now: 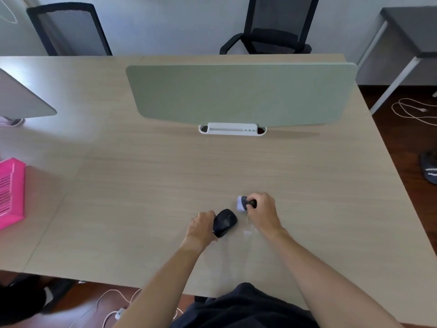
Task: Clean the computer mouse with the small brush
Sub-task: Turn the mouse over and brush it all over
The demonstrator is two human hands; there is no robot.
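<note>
Desk (pixel 165 181): pale wood-grain top, filling most of the view. Divider (pixel 238 93): grey-green panel, upright in a white foot at the far middle of the desk. Chairs: two black mesh ones beyond the far edge, one at left (pixel 71 29), one at centre (pixel 276 24). Tray (pixel 10 190): pink slatted plastic, at the desk's left edge, cut off by the frame.

Left hand (pixel 201 227): forearm reached in from below, palm down, fingers curled against the left flank of the mouse, gripping it. Right hand (pixel 262 213): forearm angled in from lower right, wrist bent, fingers closed around the dark handle of the brush.

Mouse (pixel 224 222): black, flat on the desk at near centre, nose tilted toward upper right. Brush (pixel 243 203): small, pale bristles facing left, just beside the mouse's nose; whether it touched could not be told.
</note>
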